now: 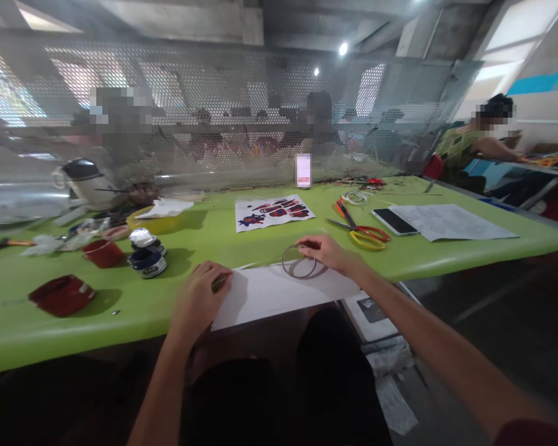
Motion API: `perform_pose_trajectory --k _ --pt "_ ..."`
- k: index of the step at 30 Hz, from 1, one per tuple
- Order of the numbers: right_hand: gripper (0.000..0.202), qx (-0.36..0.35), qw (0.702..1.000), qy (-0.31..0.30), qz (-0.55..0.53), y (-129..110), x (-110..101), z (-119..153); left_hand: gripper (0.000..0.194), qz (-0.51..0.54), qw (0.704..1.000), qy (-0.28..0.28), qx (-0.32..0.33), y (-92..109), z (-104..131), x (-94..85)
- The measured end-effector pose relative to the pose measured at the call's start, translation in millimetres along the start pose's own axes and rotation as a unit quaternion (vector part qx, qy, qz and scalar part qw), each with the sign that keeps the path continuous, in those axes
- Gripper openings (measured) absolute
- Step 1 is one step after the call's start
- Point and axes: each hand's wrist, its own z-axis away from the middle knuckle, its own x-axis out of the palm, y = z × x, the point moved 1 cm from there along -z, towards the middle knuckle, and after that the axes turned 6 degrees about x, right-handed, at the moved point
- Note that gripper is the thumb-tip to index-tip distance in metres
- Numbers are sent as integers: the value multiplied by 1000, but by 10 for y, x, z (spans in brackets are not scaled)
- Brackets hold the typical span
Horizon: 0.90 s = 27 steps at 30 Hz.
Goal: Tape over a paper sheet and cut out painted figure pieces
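A thin dark ring (284, 263), like a hoop of narrow strip, stands over a sheet of white paper (279, 297). My right hand (328, 251) pinches the ring at its upper right side between thumb and fingers. The paper lies at the table's front edge and hangs slightly over it. At its left end rests my left hand (199, 300), fingers curled and thumb and forefinger closed at the paper's edge. Just behind the paper lies a printed sheet (276, 212) with red, black and blue shapes. Orange-handled pliers (346, 214) and scissors with red and yellow handles (372, 235) lie beyond my right hand.
On the green table (204, 238) at left stand a dark red pot (62, 296), a red cup (103, 253), a dark blue paint jar (147, 263) and a yellow bowl (162, 220). A phone (395, 221) and drawing sheet (451, 222) lie right. A perforated screen (242, 136) stands behind. Another person (469, 142) sits far right.
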Motion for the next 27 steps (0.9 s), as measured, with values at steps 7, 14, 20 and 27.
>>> perform_pose_trajectory --k 7,14,20,27 --pt "29 1 1000 -6 -8 14 11 2 18 -1 1000 -2 -7 -48 4 24" --pt "30 10 1000 2 -8 -37 0 17 18 3 1000 -3 -8 -50 1 22" --pt "32 9 1000 5 -15 1 -9 3 24 -4 1000 6 -21 -29 -5 16" --pt "27 11 999 -3 -46 43 9 -8 21 -4 1000 -19 -8 7 -19 -22"
